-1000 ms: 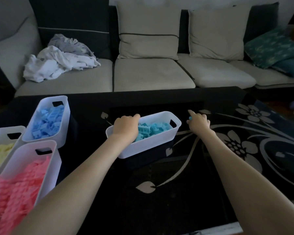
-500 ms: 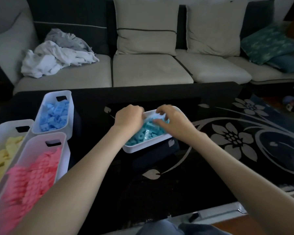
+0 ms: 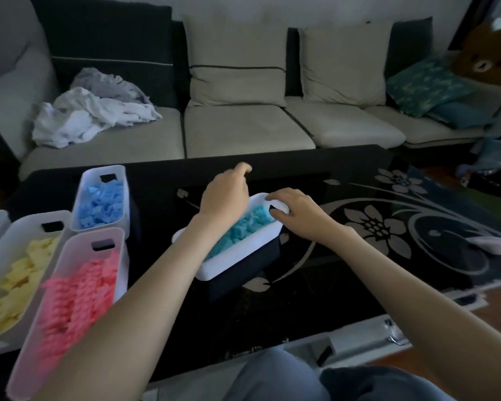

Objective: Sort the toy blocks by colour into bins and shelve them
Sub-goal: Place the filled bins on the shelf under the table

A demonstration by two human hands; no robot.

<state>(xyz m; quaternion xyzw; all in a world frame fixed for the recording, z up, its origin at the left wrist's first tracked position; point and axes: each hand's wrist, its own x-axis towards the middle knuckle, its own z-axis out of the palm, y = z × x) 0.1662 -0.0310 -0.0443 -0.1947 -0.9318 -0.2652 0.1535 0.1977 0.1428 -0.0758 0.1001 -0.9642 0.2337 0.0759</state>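
On the dark flower-patterned table [image 3: 301,308] a white bin [image 3: 237,264] is seen at the centre, set slantwise with one short end towards 1 o'clock and the other towards 7 o'clock, and it is filled with turquoise blocks [image 3: 243,233]. Its 1 o'clock end is gripped by the right hand [image 3: 297,211], whose fingers are curled over the rim by the handle slot. The left hand [image 3: 224,198] is held at the bin's 11 o'clock side, over the long far wall; its back is turned to the camera, one finger is raised towards 12 o'clock, and the other fingers are hidden behind the hand. Whether the wall is grasped by them cannot be told. Whether the bin is resting on the glass or lifted off it cannot be told either. Three more white bins are grouped at 9 o'clock of it, well apart from it. A blue bin [image 3: 103,170] of blue blocks [image 3: 100,202] is placed farthest back. A pink bin [image 3: 99,234] of pink blocks [image 3: 78,296] is set at its 6 o'clock, just beside it. A yellow bin [image 3: 38,219] of yellow blocks [image 3: 21,273] is set against the pink one at its 9 o'clock. A pale sofa [image 3: 243,128] is seen beyond the table at 12 o'clock, and a heap of cloth [image 3: 90,114] is lying on its seat at 10 o'clock.
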